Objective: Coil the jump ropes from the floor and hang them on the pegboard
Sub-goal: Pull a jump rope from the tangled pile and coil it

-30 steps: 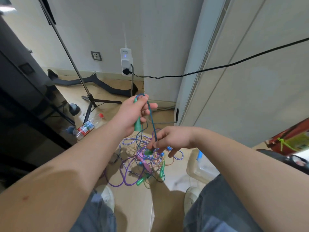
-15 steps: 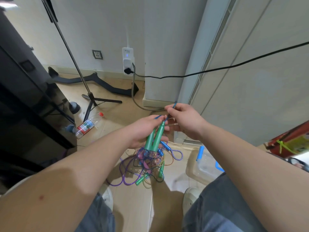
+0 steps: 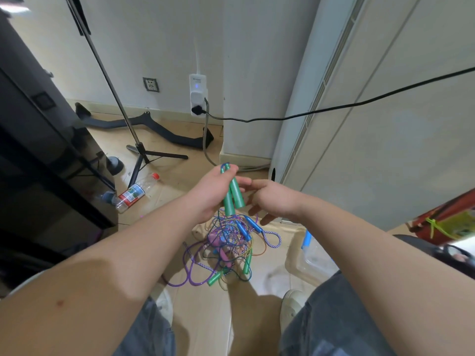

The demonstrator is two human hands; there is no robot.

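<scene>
My left hand (image 3: 212,191) grips two green jump-rope handles (image 3: 233,195) side by side, with a short loop of blue cord (image 3: 225,166) sticking out above the thumb. The blue cord hangs from the handles down into a tangled pile of jump ropes (image 3: 228,249) on the floor: purple, striped, multicoloured cords, blue, pink and green handles. My right hand (image 3: 270,201) hovers just right of the green handles with fingers spread, holding nothing. No pegboard is in view.
A clear plastic bin (image 3: 309,258) with a blue clip sits on the floor right of the pile. A water bottle (image 3: 136,192) lies left, near a tripod stand (image 3: 144,155). A black cable (image 3: 334,107) stretches across at chest height. My shoes flank the pile.
My right hand has let go of the blue cord and opened beside the handles. My left hand has turned the handles more upright, and a cord loop now shows above it.
</scene>
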